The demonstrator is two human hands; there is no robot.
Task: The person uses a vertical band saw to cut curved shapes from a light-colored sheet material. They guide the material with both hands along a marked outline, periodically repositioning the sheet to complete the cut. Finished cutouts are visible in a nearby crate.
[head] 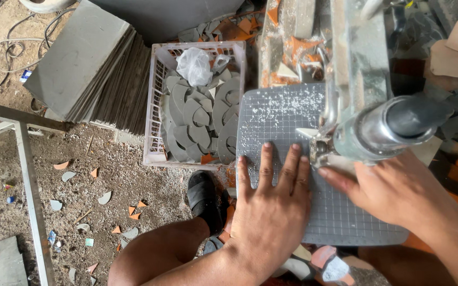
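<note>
head view: left hand (271, 198) flat, fingers spread, pressing grey grid-textured sheet (287, 137) lying under the metal cutting machine (361, 106). right hand (393, 190) rests on sheet's right part, fingertips at the cutter head; grip unclear. white plastic crate (155, 100) of grey cut-outs just left of sheet.

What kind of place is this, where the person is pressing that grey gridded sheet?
Probably a small, rough workshop that cuts shapes from sheet material. A metal cutting machine stands over the grey gridded sheet, a plastic crate holds grey cut-outs, stacked grey sheets lie beside it, and offcuts litter the dirt floor.
</note>
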